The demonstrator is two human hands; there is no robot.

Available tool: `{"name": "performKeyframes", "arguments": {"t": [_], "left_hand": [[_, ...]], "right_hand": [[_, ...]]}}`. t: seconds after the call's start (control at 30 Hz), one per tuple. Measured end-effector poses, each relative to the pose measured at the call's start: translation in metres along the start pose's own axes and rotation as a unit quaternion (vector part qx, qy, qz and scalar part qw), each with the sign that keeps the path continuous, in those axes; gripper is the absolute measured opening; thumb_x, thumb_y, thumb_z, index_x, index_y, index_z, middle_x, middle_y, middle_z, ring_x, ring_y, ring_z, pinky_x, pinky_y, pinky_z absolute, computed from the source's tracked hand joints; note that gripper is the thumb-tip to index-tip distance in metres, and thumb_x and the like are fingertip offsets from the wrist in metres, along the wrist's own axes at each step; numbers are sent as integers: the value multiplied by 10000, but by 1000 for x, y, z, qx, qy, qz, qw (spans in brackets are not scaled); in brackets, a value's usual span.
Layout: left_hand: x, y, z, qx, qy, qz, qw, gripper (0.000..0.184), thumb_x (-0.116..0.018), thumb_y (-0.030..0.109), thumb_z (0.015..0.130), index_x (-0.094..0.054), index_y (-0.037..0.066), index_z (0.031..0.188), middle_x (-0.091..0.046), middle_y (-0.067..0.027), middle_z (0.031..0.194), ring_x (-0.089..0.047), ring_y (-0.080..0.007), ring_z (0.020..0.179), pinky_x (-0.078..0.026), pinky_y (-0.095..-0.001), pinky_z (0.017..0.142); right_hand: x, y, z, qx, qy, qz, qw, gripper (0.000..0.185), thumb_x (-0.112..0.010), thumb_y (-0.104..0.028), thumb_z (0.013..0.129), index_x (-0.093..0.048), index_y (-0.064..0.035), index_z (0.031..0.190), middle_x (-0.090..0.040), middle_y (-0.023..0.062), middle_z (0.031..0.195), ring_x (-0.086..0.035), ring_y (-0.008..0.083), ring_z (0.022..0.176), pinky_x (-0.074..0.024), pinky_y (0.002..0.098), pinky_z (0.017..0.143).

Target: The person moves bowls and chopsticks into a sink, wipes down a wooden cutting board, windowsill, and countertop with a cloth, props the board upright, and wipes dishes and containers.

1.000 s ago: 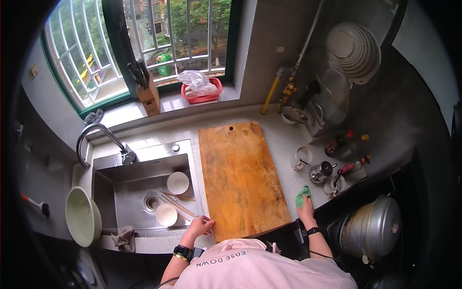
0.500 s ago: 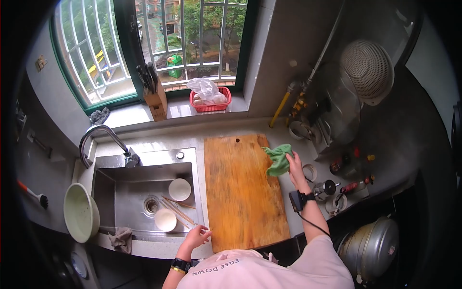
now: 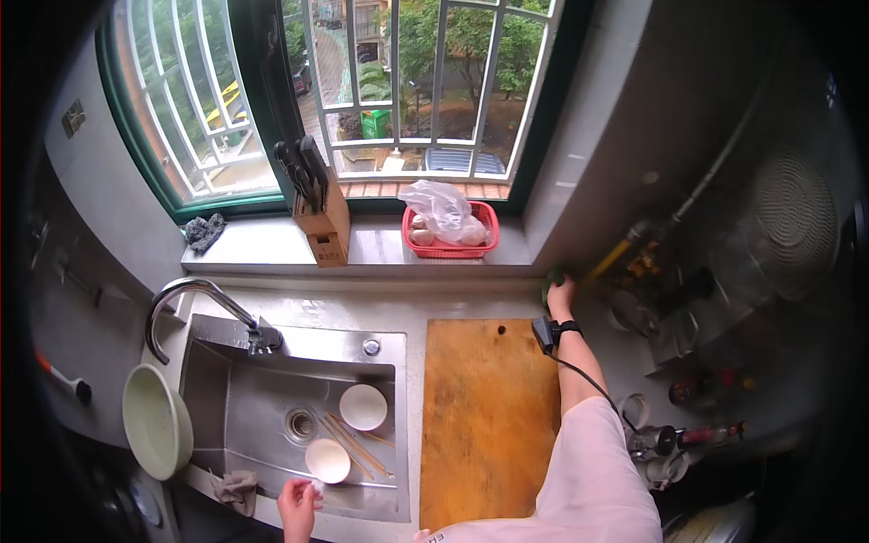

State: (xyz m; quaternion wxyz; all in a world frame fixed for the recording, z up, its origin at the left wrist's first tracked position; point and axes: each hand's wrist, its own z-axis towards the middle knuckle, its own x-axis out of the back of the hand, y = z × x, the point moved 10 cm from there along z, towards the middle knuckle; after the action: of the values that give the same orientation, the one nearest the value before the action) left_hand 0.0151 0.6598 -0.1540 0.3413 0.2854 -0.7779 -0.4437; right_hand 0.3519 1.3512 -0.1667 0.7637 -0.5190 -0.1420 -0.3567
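My right hand [image 3: 562, 295] reaches to the back of the counter, past the far right corner of the wooden cutting board [image 3: 484, 416]. It is closed on a green cloth [image 3: 549, 286], mostly hidden behind the fingers. At the sink's front rim, my left hand [image 3: 297, 507] has its fingers curled together, with a small pale patch at the tips that I cannot make out. Just beyond it, inside the steel sink [image 3: 258, 398], sit a white bowl [image 3: 328, 461], a second white bowl [image 3: 363, 407] and several chopsticks [image 3: 351, 442].
A faucet [image 3: 204, 286] arches over the sink, with a pale green basin [image 3: 156, 423] to its left. A grey rag [image 3: 235, 491] hangs on the front edge. On the sill stand a knife block [image 3: 321, 222] and a red basket [image 3: 450, 246]. Bottles [image 3: 701, 391] line the right side.
My right hand has carried the green cloth from the board's right edge to the back of the counter. My left hand has shifted left along the sink's front. The view has tilted up.
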Motion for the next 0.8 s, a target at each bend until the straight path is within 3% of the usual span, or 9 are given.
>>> {"name": "performKeyframes", "arguments": {"t": [0.1, 0.13, 0.23, 0.3, 0.37, 0.43, 0.57, 0.67, 0.8], "left_hand": [[29, -22, -11, 79, 31, -5, 996, 213, -544, 130, 887, -553, 30, 1075, -571, -30, 828, -536, -97, 784, -443, -238, 705], [32, -26, -10, 96, 30, -3, 995, 236, -540, 171, 895, -548, 34, 1086, -579, -55, 905, -536, -115, 857, -442, -256, 739], [8, -1, 28, -7, 26, -29, 999, 101, -506, 26, 860, -499, -7, 955, -572, -76, 770, -605, -144, 656, -515, -241, 481], [-45, 68, 48, -45, -12, -40, 998, 179, -549, 35, 841, -515, -11, 1010, -585, -77, 834, -614, -136, 695, -509, -236, 522], [-93, 110, 83, -169, -52, -1, 984, 233, -545, 29, 847, -503, -12, 1072, -576, -78, 858, -613, -135, 728, -507, -229, 548], [-155, 161, 106, -156, -116, -79, 978, 258, -540, 34, 861, -489, -11, 1110, -572, -77, 860, -616, -139, 757, -515, -230, 570], [-241, 211, 166, -171, -167, -123, 963, 368, -511, 68, 892, -399, 10, 1237, -532, -126, 1054, -615, -182, 834, -550, -273, 603], [-272, 256, 192, -221, -162, -140, 951, 449, -499, 98, 902, -328, 30, 1311, -454, -149, 1188, -610, -199, 862, -557, -289, 611], [-310, 273, 237, -159, -158, -183, 957, 571, -521, 212, 903, -241, 38, 1369, -380, -161, 1284, -606, -220, 882, -554, -316, 612]], "right_hand": [[-4, -9, -19, -34, 31, -77, 996, 257, -588, -96, 728, -606, 5, 963, -593, 236, 942, -575, 402, 876, -457, 440, 776], [-4, -18, -22, 11, 32, -88, 996, 243, -594, -96, 718, -606, 5, 939, -572, 244, 962, -565, 412, 861, -455, 455, 770], [-5, -47, -27, 88, -18, -141, 986, 217, -598, -93, 711, -604, 9, 902, -561, 241, 947, -561, 402, 851, -456, 461, 750], [-14, -60, -34, 109, -46, -130, 984, 182, -594, -88, 715, -607, 2, 873, -558, 227, 912, -559, 388, 840, -458, 461, 726], [-24, -87, -47, 138, -96, -106, 980, 134, -610, -73, 698, -619, -26, 823, -543, 168, 914, -563, 339, 826, -471, 423, 722], [-44, -111, -67, 151, -133, -90, 975, 153, -639, -69, 676, -634, -63, 829, -530, 110, 959, -548, 286, 886, -471, 384, 756], [-65, -154, -93, 168, -172, -72, 968, 160, -692, -95, 667, -647, -54, 814, -548, 120, 917, -564, 306, 880, -465, 400, 748], [-61, -150, -87, 154, -195, -46, 967, 168, -707, -116, 660, -661, -69, 814, -556, 103, 918, -577, 305, 855, -471, 406, 728], [-62, -145, -81, 143, -197, -24, 970, 169, -715, -109, 654, -669, -76, 812, -560, 95, 921, -589, 308, 826, -478, 402, 714]]}}
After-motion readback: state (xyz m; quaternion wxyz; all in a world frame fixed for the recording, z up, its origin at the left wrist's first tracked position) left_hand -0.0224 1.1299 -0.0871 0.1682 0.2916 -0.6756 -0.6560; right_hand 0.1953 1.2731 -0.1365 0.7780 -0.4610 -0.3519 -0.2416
